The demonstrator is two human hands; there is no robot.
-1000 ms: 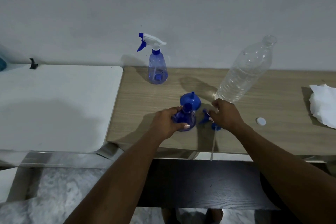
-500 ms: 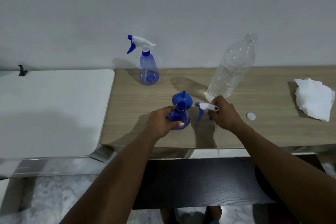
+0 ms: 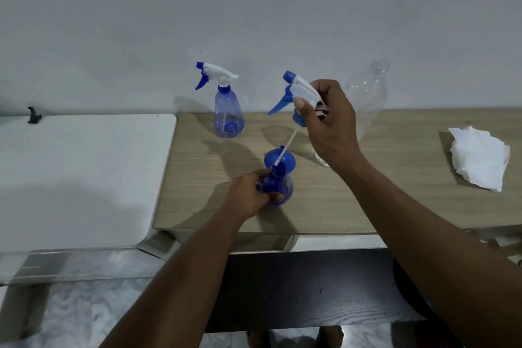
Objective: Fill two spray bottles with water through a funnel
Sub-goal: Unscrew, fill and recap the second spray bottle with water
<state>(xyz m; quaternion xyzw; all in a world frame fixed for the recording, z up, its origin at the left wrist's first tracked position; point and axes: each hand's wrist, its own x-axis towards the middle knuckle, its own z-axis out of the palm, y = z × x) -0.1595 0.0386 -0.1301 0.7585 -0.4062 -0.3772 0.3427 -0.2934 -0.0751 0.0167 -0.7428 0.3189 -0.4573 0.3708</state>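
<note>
My left hand [image 3: 247,196] grips a small blue spray bottle [image 3: 279,188] standing on the wooden table [image 3: 367,200], its neck uncovered. My right hand [image 3: 329,118] holds a white and blue spray head [image 3: 296,92] in the air above it. The head's thin white tube [image 3: 284,151] slants down with its tip at the bottle's mouth. A blue funnel [image 3: 288,158] lies upside down just behind the bottle. A second blue spray bottle [image 3: 227,113], with its head on, stands at the back near the wall. A clear plastic water bottle [image 3: 367,99] stands behind my right hand.
A crumpled white paper towel [image 3: 477,158] lies at the table's right. A white surface [image 3: 79,178] adjoins the table on the left, with a small black clip [image 3: 33,115] at its back. A dark bench [image 3: 305,288] sits below the table's front edge.
My right hand has lifted the spray head from the tabletop up above the bottle, and its tube now points into the neck. The left hand stays on the bottle.
</note>
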